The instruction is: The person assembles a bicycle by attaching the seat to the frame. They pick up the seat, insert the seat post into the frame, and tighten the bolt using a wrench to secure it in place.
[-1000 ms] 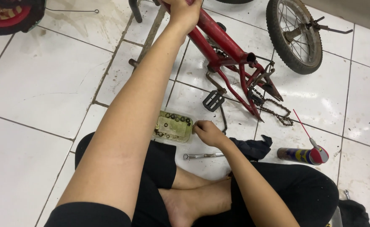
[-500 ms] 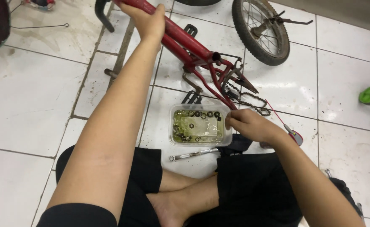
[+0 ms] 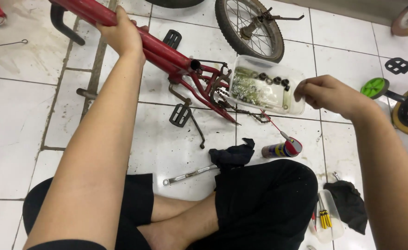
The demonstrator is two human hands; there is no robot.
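Left hand [image 3: 123, 34] fingers wrapped round red metal frame tube [image 3: 167, 51]; right hand [image 3: 326, 95] fingers pinching clear plastic tub [image 3: 264, 85] rim.

frame [image 3: 167, 51]: red, held by left hand [image 3: 123, 34]
tub [image 3: 266, 85]: clear, beside frame, held by right hand [image 3: 326, 95]
floor [image 3: 18, 115]: white tiles
rag [image 3: 232, 155]: black
wheel [image 3: 374, 87]: green

— What's the floor like?
— Glossy white square ceramic floor tiles [image 3: 14, 125] with dark, grimy grout lines [image 3: 51, 115].
— And the light?
— Bright overhead glare, soft reflections, smudges near the top left.
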